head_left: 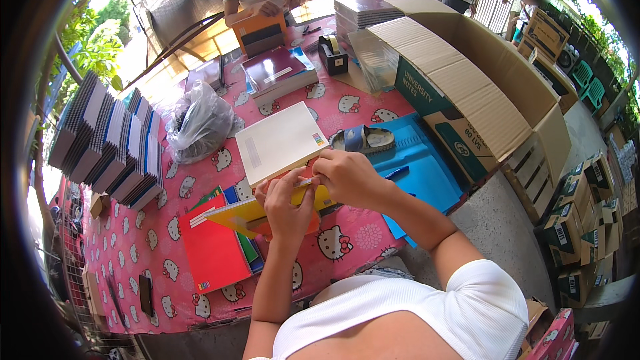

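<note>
A yellow notebook (243,217) stands tilted on its edge over the table, with my left hand (283,203) closed around its upper edge. My right hand (343,173) is closed in a pinch at the same edge, its fingertips meeting my left fingers; what lies between them is too small to make out. Just beyond both hands sits a stack of notebooks with a cream cover (280,137) on top. Under and left of the yellow notebook lies a red notebook (213,247), overlapping green and blue ones. Something orange shows partly behind my left hand.
Spiral notebooks (110,140) stand stacked at left beside a plastic bag (200,123). A slipper (363,139) and pen (398,173) lie on blue covers (427,160). A tape dispenser (332,55), maroon-topped book stack (277,70) and open carton (460,80) stand farther off. Another person holds an orange notebook (260,32).
</note>
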Available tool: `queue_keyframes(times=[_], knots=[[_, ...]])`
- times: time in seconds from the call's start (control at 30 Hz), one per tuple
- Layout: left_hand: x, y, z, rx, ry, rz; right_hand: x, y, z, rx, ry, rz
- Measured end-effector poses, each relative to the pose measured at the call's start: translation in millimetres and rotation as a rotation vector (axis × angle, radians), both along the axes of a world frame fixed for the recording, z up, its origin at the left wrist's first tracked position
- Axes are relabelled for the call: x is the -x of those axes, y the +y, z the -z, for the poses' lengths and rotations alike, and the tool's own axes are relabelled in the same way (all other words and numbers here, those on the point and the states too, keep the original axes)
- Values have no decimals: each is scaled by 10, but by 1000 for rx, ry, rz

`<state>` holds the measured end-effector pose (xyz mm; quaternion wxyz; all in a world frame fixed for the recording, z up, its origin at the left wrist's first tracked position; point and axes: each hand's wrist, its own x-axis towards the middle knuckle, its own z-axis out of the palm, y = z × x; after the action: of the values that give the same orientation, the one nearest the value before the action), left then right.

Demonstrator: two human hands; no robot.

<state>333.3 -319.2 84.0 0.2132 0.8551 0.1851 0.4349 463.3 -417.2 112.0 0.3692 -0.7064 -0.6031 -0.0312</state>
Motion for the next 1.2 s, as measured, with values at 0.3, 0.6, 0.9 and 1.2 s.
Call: queue_keyframes(times=[0.3, 0.6, 0.9, 1.2], knots=[[-17, 0, 3, -17, -15, 3, -6, 7, 12, -39, -94, -67], [-1, 2, 15, -27, -30, 9, 14, -5, 21, -52, 86, -35], [19, 12, 31, -28, -26, 3, 31, 27, 9, -59, 27, -49], [23, 3, 40, -25, -16, 3, 72, 36, 54, -98, 4, -31]])
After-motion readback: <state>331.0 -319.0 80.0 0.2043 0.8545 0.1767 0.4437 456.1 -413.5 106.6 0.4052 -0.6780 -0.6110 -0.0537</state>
